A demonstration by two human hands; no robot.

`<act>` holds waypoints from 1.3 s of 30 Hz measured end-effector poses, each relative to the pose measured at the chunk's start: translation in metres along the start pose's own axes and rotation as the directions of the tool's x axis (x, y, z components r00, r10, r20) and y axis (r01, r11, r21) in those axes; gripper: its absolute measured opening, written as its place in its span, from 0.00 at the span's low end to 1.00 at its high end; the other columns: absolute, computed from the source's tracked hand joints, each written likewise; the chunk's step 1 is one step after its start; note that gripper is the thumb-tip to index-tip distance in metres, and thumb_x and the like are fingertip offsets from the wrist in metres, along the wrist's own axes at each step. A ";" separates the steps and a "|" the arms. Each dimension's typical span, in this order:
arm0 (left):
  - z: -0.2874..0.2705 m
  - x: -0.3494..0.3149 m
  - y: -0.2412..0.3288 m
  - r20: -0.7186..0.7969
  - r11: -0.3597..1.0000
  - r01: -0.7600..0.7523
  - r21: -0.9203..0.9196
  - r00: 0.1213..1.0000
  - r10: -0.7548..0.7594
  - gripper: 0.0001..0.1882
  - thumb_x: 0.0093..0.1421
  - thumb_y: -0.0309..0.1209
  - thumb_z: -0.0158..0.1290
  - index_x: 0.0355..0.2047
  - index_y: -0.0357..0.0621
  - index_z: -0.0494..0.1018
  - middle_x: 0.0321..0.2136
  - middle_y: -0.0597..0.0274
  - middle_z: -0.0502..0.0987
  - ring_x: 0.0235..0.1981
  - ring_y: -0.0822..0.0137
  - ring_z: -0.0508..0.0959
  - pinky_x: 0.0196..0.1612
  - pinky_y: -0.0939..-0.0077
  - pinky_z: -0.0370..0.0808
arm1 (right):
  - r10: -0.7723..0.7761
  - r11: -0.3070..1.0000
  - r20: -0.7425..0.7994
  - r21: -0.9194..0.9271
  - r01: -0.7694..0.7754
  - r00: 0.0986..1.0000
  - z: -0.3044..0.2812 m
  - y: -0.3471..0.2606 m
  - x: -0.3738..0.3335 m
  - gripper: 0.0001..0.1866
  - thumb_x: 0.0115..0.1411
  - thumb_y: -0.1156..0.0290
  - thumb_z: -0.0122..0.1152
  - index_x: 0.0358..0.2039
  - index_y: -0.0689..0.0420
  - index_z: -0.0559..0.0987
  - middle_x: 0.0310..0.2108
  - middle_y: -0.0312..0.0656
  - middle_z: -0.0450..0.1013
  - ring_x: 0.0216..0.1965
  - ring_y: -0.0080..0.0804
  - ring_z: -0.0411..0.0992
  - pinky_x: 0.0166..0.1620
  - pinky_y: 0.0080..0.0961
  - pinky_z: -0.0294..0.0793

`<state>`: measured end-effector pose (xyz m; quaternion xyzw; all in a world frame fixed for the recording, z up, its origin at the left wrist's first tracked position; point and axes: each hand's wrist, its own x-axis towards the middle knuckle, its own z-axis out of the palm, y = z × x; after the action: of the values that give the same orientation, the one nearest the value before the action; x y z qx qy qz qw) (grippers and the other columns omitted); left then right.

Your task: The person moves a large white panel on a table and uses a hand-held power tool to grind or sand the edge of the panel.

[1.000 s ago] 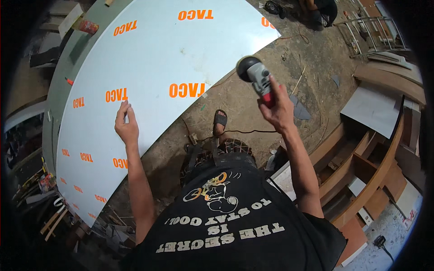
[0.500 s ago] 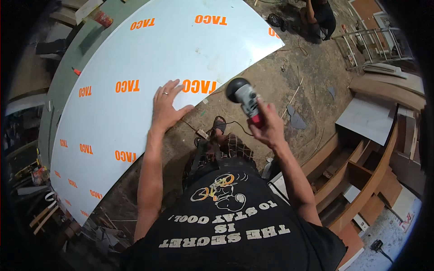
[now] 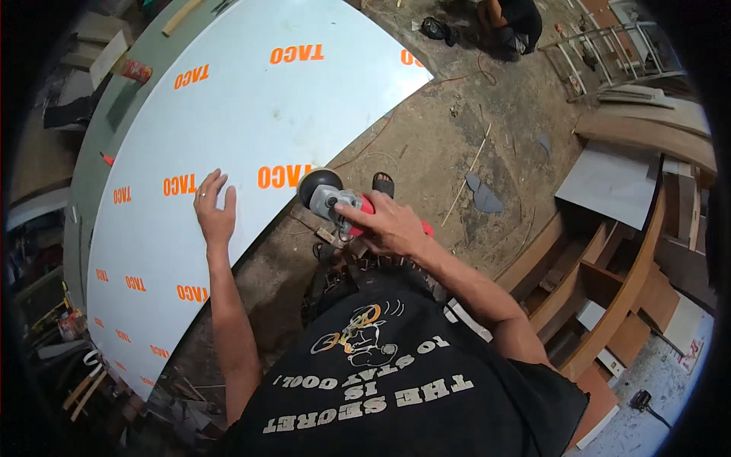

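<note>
On the white sheet (image 3: pixel 228 114), left hand (image 3: pixel 215 213) spread; right hand (image 3: pixel 384 225) grips grinder (image 3: pixel 335 199) beside it.

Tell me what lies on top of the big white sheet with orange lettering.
The left hand rests flat on the big white sheet, near its edge. The grinder's disc overlaps that edge. What lies under the sheet is hidden.

**Colours and patterns in the workshop**

The large sheet (image 3: pixel 251 107) is pale white-blue with a repeated pattern of orange printed marks. The grinder (image 3: pixel 343 206) has a red body, a grey head and a black disc. The shirt (image 3: pixel 396 373) is black with white letters and a yellow-orange drawing. The floor (image 3: pixel 472 122) is brown-grey; the shelves (image 3: pixel 609 289) on the right are brown wood.
</note>
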<state>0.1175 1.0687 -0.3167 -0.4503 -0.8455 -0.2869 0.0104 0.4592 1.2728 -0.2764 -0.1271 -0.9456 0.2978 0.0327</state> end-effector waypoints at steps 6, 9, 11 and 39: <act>0.007 -0.003 -0.001 -0.023 0.984 0.169 -0.057 0.985 -0.171 0.13 0.62 0.21 0.57 0.48 0.38 0.78 0.56 0.54 0.75 0.57 0.59 0.75 0.62 0.65 0.73 | 0.104 0.993 -0.075 0.062 -0.100 0.992 -0.045 0.089 -0.008 0.48 0.47 0.65 0.74 0.69 0.28 0.63 0.55 0.51 0.68 0.50 0.53 0.74 0.43 0.43 0.82; 0.013 0.001 0.001 -0.044 0.983 0.178 -0.047 0.983 -0.180 0.12 0.62 0.20 0.56 0.47 0.37 0.77 0.54 0.52 0.75 0.57 0.58 0.75 0.60 0.65 0.75 | 0.208 0.978 -0.116 0.053 -0.203 0.971 -0.073 0.126 -0.011 0.47 0.48 0.66 0.71 0.69 0.25 0.64 0.48 0.48 0.69 0.45 0.51 0.75 0.40 0.43 0.81; 0.017 0.003 0.000 -0.063 0.979 0.194 -0.069 0.978 -0.199 0.12 0.62 0.19 0.56 0.46 0.36 0.76 0.53 0.51 0.75 0.56 0.58 0.75 0.59 0.65 0.75 | 0.244 0.969 -0.187 0.067 -0.236 0.951 -0.088 0.151 -0.009 0.48 0.47 0.66 0.72 0.69 0.27 0.64 0.48 0.48 0.70 0.44 0.52 0.76 0.40 0.43 0.81; 0.042 0.017 0.025 -0.207 0.957 0.249 0.152 0.954 -0.216 0.12 0.61 0.23 0.57 0.44 0.33 0.73 0.48 0.48 0.74 0.52 0.53 0.74 0.58 0.59 0.72 | 0.369 0.917 -0.264 0.260 -0.303 0.891 -0.122 0.207 -0.018 0.47 0.45 0.67 0.69 0.69 0.37 0.66 0.49 0.52 0.70 0.45 0.56 0.76 0.44 0.45 0.79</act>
<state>0.1371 1.1132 -0.3355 -0.3154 -0.9099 -0.2516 0.0961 0.5387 1.4995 -0.2949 -0.3300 -0.8550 0.3745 0.1408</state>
